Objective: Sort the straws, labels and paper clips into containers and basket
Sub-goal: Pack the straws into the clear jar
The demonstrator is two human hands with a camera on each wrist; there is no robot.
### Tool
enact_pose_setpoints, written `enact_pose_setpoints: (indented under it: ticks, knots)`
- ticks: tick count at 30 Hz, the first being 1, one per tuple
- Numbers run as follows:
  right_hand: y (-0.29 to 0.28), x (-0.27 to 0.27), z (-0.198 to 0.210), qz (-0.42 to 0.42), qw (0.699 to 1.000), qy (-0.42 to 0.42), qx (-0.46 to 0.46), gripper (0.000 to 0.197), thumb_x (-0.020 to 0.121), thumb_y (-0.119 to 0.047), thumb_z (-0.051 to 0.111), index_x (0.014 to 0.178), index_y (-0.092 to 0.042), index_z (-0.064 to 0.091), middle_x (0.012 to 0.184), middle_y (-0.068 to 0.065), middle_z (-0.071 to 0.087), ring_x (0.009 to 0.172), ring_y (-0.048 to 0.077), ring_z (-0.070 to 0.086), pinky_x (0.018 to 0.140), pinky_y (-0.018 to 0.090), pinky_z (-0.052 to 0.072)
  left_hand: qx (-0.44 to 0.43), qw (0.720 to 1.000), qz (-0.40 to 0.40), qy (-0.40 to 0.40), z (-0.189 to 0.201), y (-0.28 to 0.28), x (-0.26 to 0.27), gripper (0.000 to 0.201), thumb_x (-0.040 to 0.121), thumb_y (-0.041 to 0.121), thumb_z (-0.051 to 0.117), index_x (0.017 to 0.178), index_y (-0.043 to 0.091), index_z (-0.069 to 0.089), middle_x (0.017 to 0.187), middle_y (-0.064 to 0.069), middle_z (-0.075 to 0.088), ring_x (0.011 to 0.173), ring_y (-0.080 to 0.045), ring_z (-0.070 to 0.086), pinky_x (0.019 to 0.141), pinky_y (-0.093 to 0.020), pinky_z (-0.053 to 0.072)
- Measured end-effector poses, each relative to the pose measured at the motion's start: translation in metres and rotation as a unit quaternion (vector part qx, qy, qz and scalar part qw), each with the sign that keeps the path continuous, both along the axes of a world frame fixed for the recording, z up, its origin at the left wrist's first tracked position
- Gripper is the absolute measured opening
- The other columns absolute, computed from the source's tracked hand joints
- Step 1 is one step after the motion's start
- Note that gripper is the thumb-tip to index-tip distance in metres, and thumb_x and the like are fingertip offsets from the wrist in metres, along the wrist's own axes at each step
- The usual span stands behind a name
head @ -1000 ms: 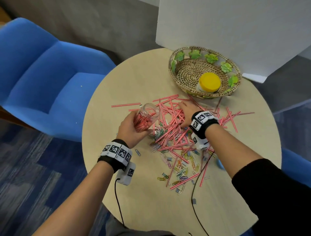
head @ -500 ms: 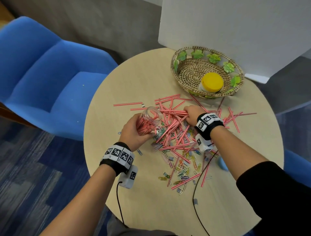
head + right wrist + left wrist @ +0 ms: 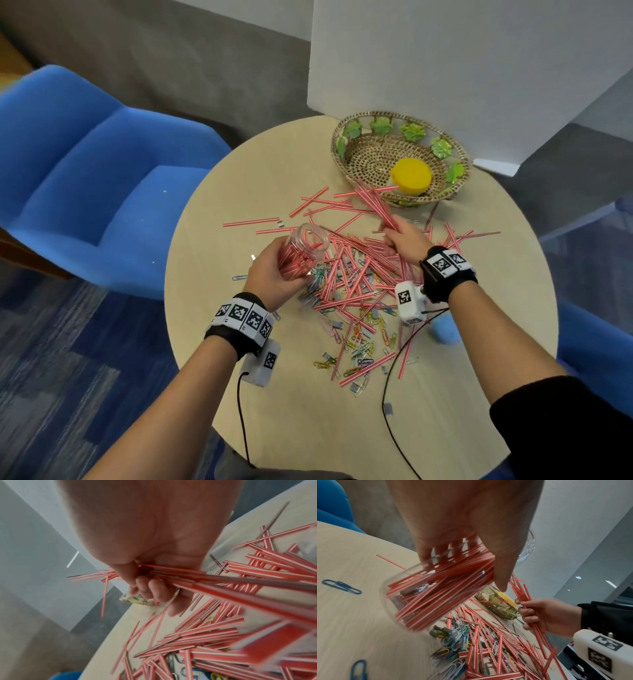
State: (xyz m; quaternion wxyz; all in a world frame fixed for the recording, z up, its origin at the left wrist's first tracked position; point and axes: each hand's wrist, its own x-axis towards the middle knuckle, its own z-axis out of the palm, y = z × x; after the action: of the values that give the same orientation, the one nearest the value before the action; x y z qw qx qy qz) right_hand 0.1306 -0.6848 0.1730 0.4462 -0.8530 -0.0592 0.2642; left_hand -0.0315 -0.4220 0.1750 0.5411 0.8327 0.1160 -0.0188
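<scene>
Fingers (image 3: 155,591) of the right hand (image 3: 406,236) curled tight round a bundle of red-striped straws (image 3: 375,202), lifted clear of the table (image 3: 239,178), tips fanned out toward the basket (image 3: 346,137). Fingers (image 3: 426,555) of the left hand (image 3: 274,274) wrapped round the clear jar (image 3: 306,248), tilted, mouth facing the bundle, already well stocked with straws. Best bet from here: square the loose ends first, since the fan looks too wide for the mouth. Then slide in along the jar's axis, jar held steady and tipped low so nothing spills back. Release only once the ends are past the rim.

Plenty left on the table: loose straws (image 3: 356,274) in a heap, paper clips (image 3: 359,346) scattered below it, a yellow-lidded container (image 3: 411,176) lying in the basket. No labels made out for certain.

Head view gives the whole layout. Left wrist view alone shows the packed jar bottom and blue clips (image 3: 340,586) beside it. Right wrist view alone shows the curled grip from beneath, though blurred.
</scene>
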Motion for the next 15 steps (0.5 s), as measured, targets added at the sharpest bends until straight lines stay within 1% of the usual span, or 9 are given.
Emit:
enact_pose_setpoints:
  ticks: [2,3,4,6,8,9,10,13,15]
  knots:
    - [-0.004,-0.011,0.015,-0.048,0.994,0.053,0.08,0.021,0.103,-0.007,0.035,0.094,-0.018,0.05,0.059,-0.007,0.037,0.049,0.011,0.034,0.049,0.027,0.036,0.005,1.0,-0.007,-0.008,0.004,-0.005,-0.001,0.067,0.068,0.024,0.091,0.123,0.019,0.055,0.115,0.002,0.068,0.106,-0.014,0.065,0.095,-0.036,0.055]
    - [-0.005,-0.016,0.023,-0.063,0.989,0.069,0.117,0.021,0.102,-0.006,0.034,0.094,-0.016,0.05,0.056,-0.009,0.035,0.047,0.01,0.03,0.045,0.022,0.031,0.007,1.0,-0.011,-0.011,0.006,-0.008,-0.001,0.068,0.067,0.025,0.091,0.124,0.019,0.054,0.116,0.002,0.068,0.107,-0.014,0.065,0.095,-0.036,0.055]
    - [-0.006,-0.021,0.03,-0.074,0.982,0.082,0.156,0.02,0.101,-0.006,0.034,0.092,-0.014,0.05,0.054,-0.01,0.033,0.046,0.009,0.027,0.043,0.02,0.027,0.006,1.0,-0.016,-0.012,0.007,-0.011,-0.001,0.069,0.067,0.026,0.091,0.125,0.02,0.054,0.116,0.003,0.068,0.107,-0.013,0.066,0.096,-0.037,0.055]
    - [-0.007,-0.03,0.045,-0.09,0.964,0.097,0.231,0.015,0.094,-0.01,0.036,0.088,-0.013,0.049,0.054,-0.01,0.031,0.044,0.007,0.024,0.04,0.019,0.022,0.0,1.0,-0.026,-0.011,0.009,-0.018,-0.001,0.068,0.067,0.023,0.091,0.124,0.023,0.054,0.115,0.004,0.069,0.107,-0.013,0.066,0.096,-0.039,0.055]
    - [-0.007,-0.039,0.06,-0.096,0.945,0.091,0.298,0.007,0.083,-0.015,0.04,0.084,-0.014,0.047,0.057,-0.008,0.028,0.045,0.007,0.022,0.041,0.02,0.019,0.002,0.999,-0.039,-0.011,0.011,-0.027,-0.001,0.069,0.067,0.024,0.091,0.125,0.022,0.054,0.117,0.002,0.068,0.109,-0.014,0.066,0.097,-0.04,0.055]
    - [-0.006,-0.044,0.068,-0.094,0.938,0.079,0.323,0.005,0.082,-0.017,0.041,0.082,-0.015,0.046,0.058,-0.007,0.027,0.045,0.008,0.021,0.042,0.021,0.02,0.004,0.999,-0.048,-0.011,0.012,-0.032,-0.002,0.07,0.067,0.026,0.091,0.126,0.021,0.053,0.118,0.001,0.068,0.109,-0.015,0.066,0.098,-0.041,0.054]
    - [-0.005,-0.05,0.076,-0.088,0.932,0.065,0.345,0.006,0.083,-0.021,0.044,0.078,-0.017,0.045,0.058,-0.007,0.026,0.046,0.009,0.021,0.042,0.02,0.021,0.003,0.998,-0.057,-0.012,0.013,-0.037,-0.002,0.072,0.067,0.027,0.091,0.127,0.021,0.053,0.119,0.001,0.068,0.11,-0.015,0.066,0.098,-0.042,0.055]
    - [0.0,-0.065,0.1,-0.089,0.913,0.0,0.397,0.034,0.09,-0.04,0.056,0.068,-0.022,0.038,0.055,-0.008,0.024,0.045,0.011,0.018,0.042,0.022,0.022,0.004,0.997,-0.075,0.0,0.014,-0.051,-0.006,0.072,0.067,0.028,0.091,0.127,0.023,0.052,0.119,0.004,0.067,0.108,-0.013,0.066,0.097,-0.04,0.056]
    - [0.004,-0.075,0.118,-0.121,0.885,-0.032,0.448,0.047,0.087,-0.049,0.066,0.065,-0.023,0.034,0.052,-0.008,0.022,0.042,0.011,0.017,0.04,0.022,0.021,0.003,0.996,-0.088,0.0,0.015,-0.06,-0.009,0.072,0.067,0.026,0.091,0.127,0.025,0.052,0.118,0.006,0.067,0.107,-0.011,0.066,0.096,-0.039,0.056]
